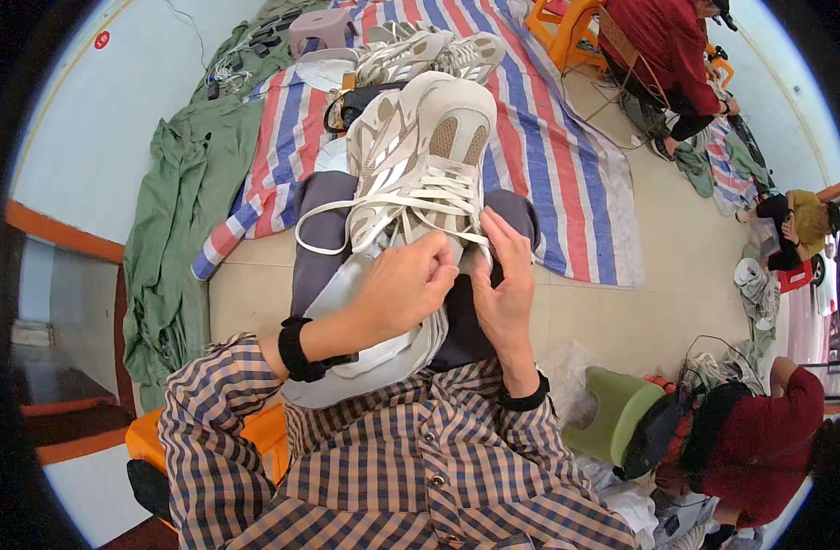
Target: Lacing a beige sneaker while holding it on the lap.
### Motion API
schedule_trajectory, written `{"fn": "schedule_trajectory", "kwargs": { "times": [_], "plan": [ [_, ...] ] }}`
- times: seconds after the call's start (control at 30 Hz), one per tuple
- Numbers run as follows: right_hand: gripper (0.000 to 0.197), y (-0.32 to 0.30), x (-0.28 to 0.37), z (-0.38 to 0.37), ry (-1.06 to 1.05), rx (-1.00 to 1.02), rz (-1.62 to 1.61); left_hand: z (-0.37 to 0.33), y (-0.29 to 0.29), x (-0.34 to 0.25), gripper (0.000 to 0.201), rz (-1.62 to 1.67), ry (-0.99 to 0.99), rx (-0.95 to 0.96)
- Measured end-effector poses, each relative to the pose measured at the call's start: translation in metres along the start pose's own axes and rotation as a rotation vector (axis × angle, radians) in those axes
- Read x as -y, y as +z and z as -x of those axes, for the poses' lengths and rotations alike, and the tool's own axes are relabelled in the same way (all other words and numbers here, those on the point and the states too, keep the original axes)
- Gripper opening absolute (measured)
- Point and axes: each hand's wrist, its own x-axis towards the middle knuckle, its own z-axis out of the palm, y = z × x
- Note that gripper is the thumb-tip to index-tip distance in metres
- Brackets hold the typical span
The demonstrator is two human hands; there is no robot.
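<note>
A beige and white sneaker (457, 128) lies across my lap with its toe pointing away. Its loose cream shoelace (324, 247) loops out to the left. My left hand (409, 280) is closed in a pinch at the near end of the lacing; what its fingertips grip is hidden. At the right side of the same sneaker, my right hand (505, 284) has its fingers stretched out against the upper, with the thumb apart. Another matching sneaker (374, 147) lies close on the left. A pale, flat-edged piece (347, 390) rests under my left forearm.
Several more sneakers (406, 55) sit ahead on a striped sheet (567, 183), near a pinkish stool (319, 29). Green cloth (177, 202) lies to the left. A green stool (613, 412) stands on the right, near a person in red (759, 449). Other people sit farther off.
</note>
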Motion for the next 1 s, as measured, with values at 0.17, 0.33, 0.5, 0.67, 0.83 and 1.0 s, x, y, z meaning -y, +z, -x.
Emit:
{"fn": "schedule_trajectory", "kwargs": {
  "times": [0.17, 0.33, 0.5, 0.67, 0.83, 1.0],
  "plan": [
    [0.045, 0.0, 0.004, 0.0, -0.039, -0.038, 0.207, -0.004, -0.006, -0.013, 0.014, -0.328, 0.075, 0.051],
    [0.026, -0.005, 0.012, -0.006, -0.013, -0.098, 0.207, -0.011, -0.01, -0.015, 0.014, -0.429, 0.106, -0.008],
    [0.009, -0.014, 0.004, -0.027, 0.045, -0.125, -0.012, -0.014, -0.011, -0.012, 0.015, -0.412, 0.165, -0.054],
    [0.021, -0.02, 0.004, -0.028, 0.079, -0.133, 0.07, -0.021, -0.007, -0.016, 0.022, -0.437, 0.125, -0.066],
    [0.044, -0.005, 0.011, 0.005, 0.065, -0.025, 0.135, -0.03, -0.001, -0.007, 0.023, -0.599, 0.239, -0.066],
    [0.036, 0.011, 0.011, 0.003, 0.033, -0.076, 0.194, -0.036, -0.002, -0.001, 0.007, -0.692, 0.298, -0.19]
  ]
}}
